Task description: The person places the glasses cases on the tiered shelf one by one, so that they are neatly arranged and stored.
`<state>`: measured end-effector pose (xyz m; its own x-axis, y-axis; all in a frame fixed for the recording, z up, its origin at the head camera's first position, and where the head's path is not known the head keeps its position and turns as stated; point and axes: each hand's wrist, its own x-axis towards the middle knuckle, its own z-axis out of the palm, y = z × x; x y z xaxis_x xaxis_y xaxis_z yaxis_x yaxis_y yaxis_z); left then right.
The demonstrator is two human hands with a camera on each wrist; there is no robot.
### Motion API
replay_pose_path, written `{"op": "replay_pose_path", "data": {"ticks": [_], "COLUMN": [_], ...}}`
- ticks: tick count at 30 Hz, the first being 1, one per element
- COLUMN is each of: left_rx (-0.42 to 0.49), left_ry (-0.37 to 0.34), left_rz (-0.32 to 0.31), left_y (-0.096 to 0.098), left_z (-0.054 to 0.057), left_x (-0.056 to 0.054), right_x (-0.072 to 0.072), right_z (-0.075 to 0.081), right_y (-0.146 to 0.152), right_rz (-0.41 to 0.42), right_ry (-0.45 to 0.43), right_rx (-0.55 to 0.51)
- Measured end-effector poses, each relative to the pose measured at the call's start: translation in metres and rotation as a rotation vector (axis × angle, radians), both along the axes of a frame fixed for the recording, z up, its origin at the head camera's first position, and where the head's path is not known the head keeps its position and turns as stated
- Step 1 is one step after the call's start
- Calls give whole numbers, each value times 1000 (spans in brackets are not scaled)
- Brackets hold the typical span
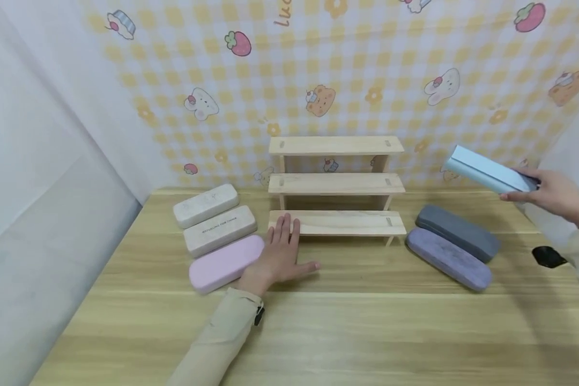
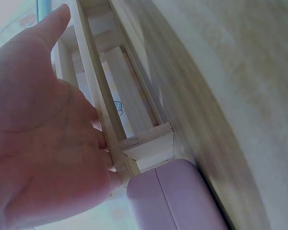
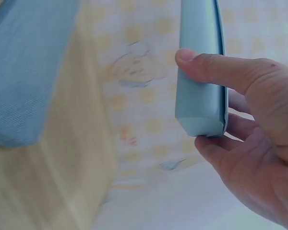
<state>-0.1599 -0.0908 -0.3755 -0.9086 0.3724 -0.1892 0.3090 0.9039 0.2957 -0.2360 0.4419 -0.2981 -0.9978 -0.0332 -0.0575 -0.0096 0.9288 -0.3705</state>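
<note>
My right hand (image 1: 557,195) grips a light blue glasses case (image 1: 487,167) by one end, held up above the table's right side. In the right wrist view the thumb lies along one face of the case (image 3: 197,91) and fingers curl behind it. My left hand (image 1: 278,257) rests with straight, spread fingers on the left end of the lowest step of a three-tier wooden shelf (image 1: 338,222). Close beside that hand lies a pink glasses case (image 1: 227,262), which the left wrist view also shows near the shelf leg (image 2: 151,143).
Left of the shelf, a beige case with lettering (image 1: 221,230) and a pale grey case (image 1: 206,205) lie behind the pink one. On the right are a dark grey case (image 1: 457,231) and a purple case (image 1: 448,258). A patterned cloth (image 1: 366,64) hangs behind the table (image 1: 347,338).
</note>
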Motion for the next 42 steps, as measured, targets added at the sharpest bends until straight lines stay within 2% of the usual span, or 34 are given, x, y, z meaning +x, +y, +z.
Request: {"op": "replay_pose_path", "data": {"ticks": [7,13,22,30,36,42], "left_rx": [-3,-10,-8,-3,2,-2], "left_ry": [-7,-23,-41,-26,-12,21], "left_rz": [5,5,13,3,9,22], "left_y": [1,2,3,5,7,5], "left_z": [1,1,0,0,-2,-4], "left_x": [-1,-1,-2,-1,0,1], "right_x": [0,-8,-18,-30,-37,-50], "right_z": [32,54,92,92,92,95], "right_y": [-18,-44,-107,-159,-191,-225], "right_rz": [-9,69,163,287,348,395], "right_ry": [47,78,42,83,78,65], "right_rx": [18,51,116,42,26,24]}}
